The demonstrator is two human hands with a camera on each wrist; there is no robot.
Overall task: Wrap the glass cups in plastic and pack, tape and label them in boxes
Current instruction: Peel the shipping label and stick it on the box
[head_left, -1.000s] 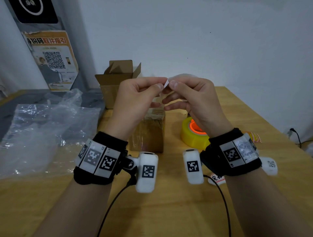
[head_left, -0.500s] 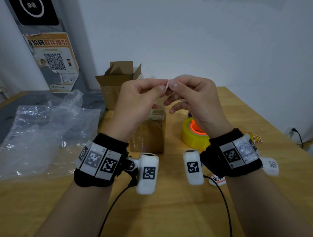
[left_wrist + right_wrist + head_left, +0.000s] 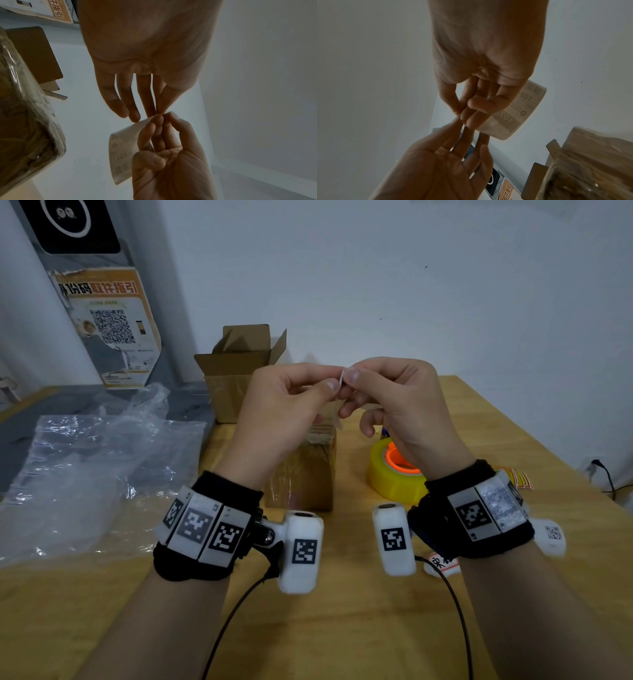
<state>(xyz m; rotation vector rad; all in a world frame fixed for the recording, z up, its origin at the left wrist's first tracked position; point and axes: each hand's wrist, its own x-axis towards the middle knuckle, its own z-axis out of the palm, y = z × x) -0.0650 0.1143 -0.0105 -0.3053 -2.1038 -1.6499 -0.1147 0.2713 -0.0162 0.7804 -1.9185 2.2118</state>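
Both hands are raised above a taped brown box (image 3: 305,474) that stands on the wooden table (image 3: 342,628). Between them is a white printed label (image 3: 123,152) with a barcode and "102" on it. My left hand (image 3: 329,383) pinches the label's top corner with thumb and forefinger, its other fingers straight. My right hand (image 3: 352,378) pinches the same edge from the other side, and the sheet hangs down behind its curled fingers (image 3: 518,108). In the head view only a thin white sliver of the label (image 3: 342,378) shows. No glass cup is in sight.
An open, empty-looking cardboard box (image 3: 236,371) stands behind the taped one. A yellow tape roll (image 3: 394,477) lies to the right, with small stickers (image 3: 442,565) near the right wrist. Crumpled clear plastic bags (image 3: 92,467) cover the table's left side. A wall runs behind the table.
Both hands stay up, pinching the label at the same spot. The right hand's lower fingers have loosened slightly away from the left hand.
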